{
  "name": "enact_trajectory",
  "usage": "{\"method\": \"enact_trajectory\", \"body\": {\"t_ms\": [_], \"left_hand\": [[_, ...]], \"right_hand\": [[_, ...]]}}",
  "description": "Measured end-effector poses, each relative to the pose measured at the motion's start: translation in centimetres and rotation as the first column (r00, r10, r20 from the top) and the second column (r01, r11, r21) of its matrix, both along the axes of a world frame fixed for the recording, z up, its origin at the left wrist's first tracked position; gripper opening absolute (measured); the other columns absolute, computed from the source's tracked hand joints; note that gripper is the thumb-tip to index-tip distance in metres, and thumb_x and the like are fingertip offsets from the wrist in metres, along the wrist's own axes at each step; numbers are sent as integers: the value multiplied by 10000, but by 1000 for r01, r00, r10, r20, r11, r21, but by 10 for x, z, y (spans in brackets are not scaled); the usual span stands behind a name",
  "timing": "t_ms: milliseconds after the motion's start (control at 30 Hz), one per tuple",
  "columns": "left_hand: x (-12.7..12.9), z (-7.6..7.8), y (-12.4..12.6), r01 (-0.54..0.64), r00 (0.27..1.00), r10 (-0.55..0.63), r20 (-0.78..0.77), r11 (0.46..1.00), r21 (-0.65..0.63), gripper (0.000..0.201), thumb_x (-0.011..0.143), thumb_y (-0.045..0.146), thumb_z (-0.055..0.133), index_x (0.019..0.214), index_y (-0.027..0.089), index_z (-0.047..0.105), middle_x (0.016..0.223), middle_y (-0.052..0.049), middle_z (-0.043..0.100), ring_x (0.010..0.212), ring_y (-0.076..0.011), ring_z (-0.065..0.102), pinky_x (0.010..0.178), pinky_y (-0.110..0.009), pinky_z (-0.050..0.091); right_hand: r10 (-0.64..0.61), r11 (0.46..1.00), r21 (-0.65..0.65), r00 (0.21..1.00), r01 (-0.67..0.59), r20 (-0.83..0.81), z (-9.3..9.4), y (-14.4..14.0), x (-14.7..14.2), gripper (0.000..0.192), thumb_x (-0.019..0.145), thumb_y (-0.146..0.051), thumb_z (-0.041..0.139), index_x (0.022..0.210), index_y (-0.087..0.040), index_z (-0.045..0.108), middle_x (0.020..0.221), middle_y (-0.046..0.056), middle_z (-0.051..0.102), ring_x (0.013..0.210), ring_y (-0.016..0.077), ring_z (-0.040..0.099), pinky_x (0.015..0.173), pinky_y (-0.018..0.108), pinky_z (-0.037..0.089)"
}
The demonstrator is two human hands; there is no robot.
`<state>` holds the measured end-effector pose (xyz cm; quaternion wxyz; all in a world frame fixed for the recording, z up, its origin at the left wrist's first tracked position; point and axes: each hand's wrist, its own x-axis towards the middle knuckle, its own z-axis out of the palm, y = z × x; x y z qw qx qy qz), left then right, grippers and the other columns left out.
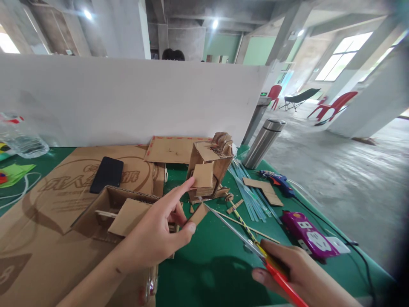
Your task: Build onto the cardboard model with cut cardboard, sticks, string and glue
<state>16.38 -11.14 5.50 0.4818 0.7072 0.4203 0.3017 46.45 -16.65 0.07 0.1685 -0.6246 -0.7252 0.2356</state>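
My left hand (166, 221) pinches a small cardboard strip (198, 214) between thumb and fingers. Its raised index finger overlaps a cardboard square (203, 175) on a small upright cardboard structure (206, 153); contact is unclear. Scissors (278, 279) with a red and yellow handle are gripped in my right hand (297, 268). The tip of a shiny blade reaches the strip's right end. A yellow-and-black patterned length (243, 219) runs beside that blade; I cannot tell whether it belongs to the scissors. Below my left hand is an open cardboard box (86, 213).
A phone (107, 175) lies on the large cardboard sheet (41, 238). Clear glue sticks (247, 194), a steel flask (265, 143), a glue gun (281, 183) and a purple power strip (306, 236) with its cable occupy the right side. A white partition (128, 102) stands behind.
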Motion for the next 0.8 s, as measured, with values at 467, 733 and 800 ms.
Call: {"method": "enact_trajectory", "body": {"t_ms": [467, 733, 800], "left_hand": [[4, -4, 2, -51, 990, 64, -127, 993, 107, 524, 977, 354, 491, 1487, 332, 371, 906, -2, 552, 772, -144, 533, 719, -286, 493], [9, 0, 3, 41, 963, 12, -269, 980, 193, 544, 974, 310, 473, 1495, 389, 340, 1118, -30, 661, 762, -136, 573, 635, -244, 471], [9, 2, 4, 67, 959, -4, -283, 974, 214, 500, 968, 293, 478, 1451, 403, 411, 1177, -21, 658, 785, -133, 581, 667, -245, 489]], "right_hand": [[60, 997, -76, 909, -31, 413, -19, 34, -50, 301, 878, -486, 622, 896, -190, 667, 951, 139, 763, 902, 395, 719, 711, 424, 511], [152, 988, -75, 955, -137, 254, -10, 39, -47, 183, 874, -280, 606, 994, -159, 674, 1017, 130, 727, 941, 312, 706, 796, 382, 518], [143, 990, -23, 974, -142, 174, -2, 41, -42, 214, 926, -337, 540, 974, -179, 677, 1016, 118, 715, 912, 290, 702, 776, 382, 519]]}}
